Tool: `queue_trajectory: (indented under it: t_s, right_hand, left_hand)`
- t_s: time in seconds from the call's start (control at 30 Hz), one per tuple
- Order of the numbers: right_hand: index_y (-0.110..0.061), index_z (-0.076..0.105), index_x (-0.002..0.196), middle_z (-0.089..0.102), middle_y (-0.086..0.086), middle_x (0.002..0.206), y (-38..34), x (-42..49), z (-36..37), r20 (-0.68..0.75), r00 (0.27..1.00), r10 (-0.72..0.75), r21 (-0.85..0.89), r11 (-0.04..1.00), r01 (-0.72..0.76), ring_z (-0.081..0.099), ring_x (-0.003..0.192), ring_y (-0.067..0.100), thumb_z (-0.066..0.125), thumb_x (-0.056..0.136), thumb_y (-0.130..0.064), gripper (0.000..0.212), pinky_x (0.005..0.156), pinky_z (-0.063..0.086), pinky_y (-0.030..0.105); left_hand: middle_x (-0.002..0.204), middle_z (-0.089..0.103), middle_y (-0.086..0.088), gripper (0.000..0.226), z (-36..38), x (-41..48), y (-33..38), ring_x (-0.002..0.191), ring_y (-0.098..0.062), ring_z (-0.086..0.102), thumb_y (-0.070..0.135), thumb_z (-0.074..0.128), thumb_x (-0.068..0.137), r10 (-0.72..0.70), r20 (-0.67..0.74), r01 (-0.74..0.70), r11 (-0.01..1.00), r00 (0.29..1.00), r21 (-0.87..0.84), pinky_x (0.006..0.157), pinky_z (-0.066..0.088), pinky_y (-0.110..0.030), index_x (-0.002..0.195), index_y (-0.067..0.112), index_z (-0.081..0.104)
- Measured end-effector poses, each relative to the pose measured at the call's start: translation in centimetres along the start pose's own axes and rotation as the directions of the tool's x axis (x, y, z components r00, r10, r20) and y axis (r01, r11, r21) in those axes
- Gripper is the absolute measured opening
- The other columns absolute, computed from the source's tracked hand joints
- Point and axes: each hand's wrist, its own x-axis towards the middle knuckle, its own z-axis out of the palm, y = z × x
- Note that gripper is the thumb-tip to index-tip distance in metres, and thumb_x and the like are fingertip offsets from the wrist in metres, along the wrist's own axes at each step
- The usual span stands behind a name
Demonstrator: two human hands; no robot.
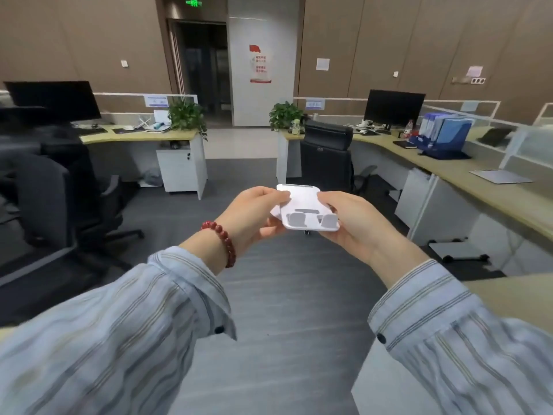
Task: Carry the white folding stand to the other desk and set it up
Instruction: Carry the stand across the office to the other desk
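Observation:
The white folding stand (303,203) is held in the air in front of me, above the grey carpet, folded nearly flat with its two grey rests facing me. My left hand (253,215), with a red bead bracelet on the wrist, grips its left edge, thumb on top. My right hand (353,224) grips its right edge, fingers under it. A long wooden desk (490,193) runs along the right. Another wooden desk (140,135) stands at the far left.
A black office chair (327,157) stands straight ahead behind the stand, and another chair (59,193) is at the left. Monitors, potted plants, blue file folders and a closed laptop (501,176) sit on the desks. A desk corner (514,298) is near my right elbow.

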Motion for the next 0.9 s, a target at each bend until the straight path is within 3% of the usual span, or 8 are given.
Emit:
queue_trajectory:
  t_s: [0.13,0.33,0.47,0.6,0.73,0.8,0.9]
  right_hand:
    - [-0.008,0.061,0.113,0.071,0.008,0.104,-2.8,11.7,2.4,0.02,1.0,-0.008,-0.088,0.996,0.01,0.068,0.08,0.013,0.052,0.093,-0.018,0.024,0.05,0.052,0.019]
    - [-0.008,0.061,0.111,0.071,0.005,0.098,-4.3,27.5,4.9,0.025,1.0,0.002,-0.103,0.995,0.0,0.068,0.08,0.013,0.056,0.092,-0.021,0.024,0.064,0.054,0.023]
    - [-0.005,0.063,0.108,0.073,0.008,0.097,-4.2,39.6,6.0,0.043,0.999,0.011,-0.092,0.996,-0.007,0.069,0.081,0.016,0.055,0.091,-0.019,0.024,0.064,0.054,0.026]
    - [-0.003,0.064,0.105,0.073,0.008,0.092,-5.2,52.7,7.3,0.072,0.997,0.014,-0.064,0.998,-0.009,0.069,0.074,0.016,0.054,0.091,-0.017,0.022,0.054,0.05,0.023]
    - [-0.006,0.066,0.098,0.073,0.01,0.096,-8.1,65.6,10.2,0.127,0.992,0.023,-0.081,0.997,-0.013,0.068,0.079,0.018,0.055,0.09,-0.017,0.018,0.06,0.05,0.026]
    - [-0.006,0.067,0.099,0.072,0.007,0.09,-9.4,70.8,12.4,0.171,0.985,0.026,-0.081,0.997,-0.012,0.067,0.07,0.014,0.055,0.091,-0.017,0.018,0.053,0.049,0.022]
    - [0.0,0.064,0.109,0.069,0.01,0.094,-10.5,78.3,16.6,0.248,0.968,0.037,-0.073,0.997,-0.019,0.063,0.066,0.012,0.053,0.091,-0.015,0.025,0.042,0.045,0.015]
  left_hand:
    - [0.083,0.068,-0.004,0.013,-3.6,11.7,3.0,0.058,-0.007,0.064,0.019,0.054,0.089,-0.008,0.011,0.008,1.0,1.0,0.02,0.045,0.049,-0.015,0.098,0.009,0.056]
    - [0.095,0.069,-0.009,0.021,-7.3,27.1,4.4,0.076,-0.017,0.065,0.019,0.052,0.089,-0.043,0.01,0.042,0.999,0.999,0.008,0.049,0.053,-0.018,0.105,0.006,0.057]
    - [0.094,0.066,-0.011,0.014,-9.9,38.8,4.1,0.082,-0.022,0.058,0.02,0.051,0.088,-0.026,-0.001,0.026,0.999,1.0,0.042,0.057,0.055,-0.022,0.098,0.01,0.056]
    - [0.081,0.063,-0.007,0.008,-12.2,51.1,5.0,0.069,-0.018,0.057,0.018,0.05,0.088,0.015,-0.03,-0.014,0.999,0.999,0.048,0.055,0.053,-0.021,0.086,0.013,0.055]
    - [0.075,0.062,-0.006,0.013,-15.6,62.4,7.6,0.057,-0.013,0.054,0.019,0.048,0.089,0.019,-0.099,-0.016,0.999,0.995,0.036,0.048,0.05,-0.02,0.087,0.012,0.059]
    - [0.06,0.058,-0.001,0.013,-17.9,66.9,9.0,0.041,-0.007,0.051,0.017,0.047,0.089,0.016,-0.149,-0.016,1.0,0.989,0.002,0.043,0.047,-0.018,0.087,0.011,0.058]
    - [0.062,0.052,-0.004,0.014,-22.2,73.3,10.4,0.036,-0.008,0.049,0.014,0.045,0.088,0.017,-0.257,-0.027,0.999,0.966,-0.035,0.039,0.042,-0.017,0.082,0.009,0.056]
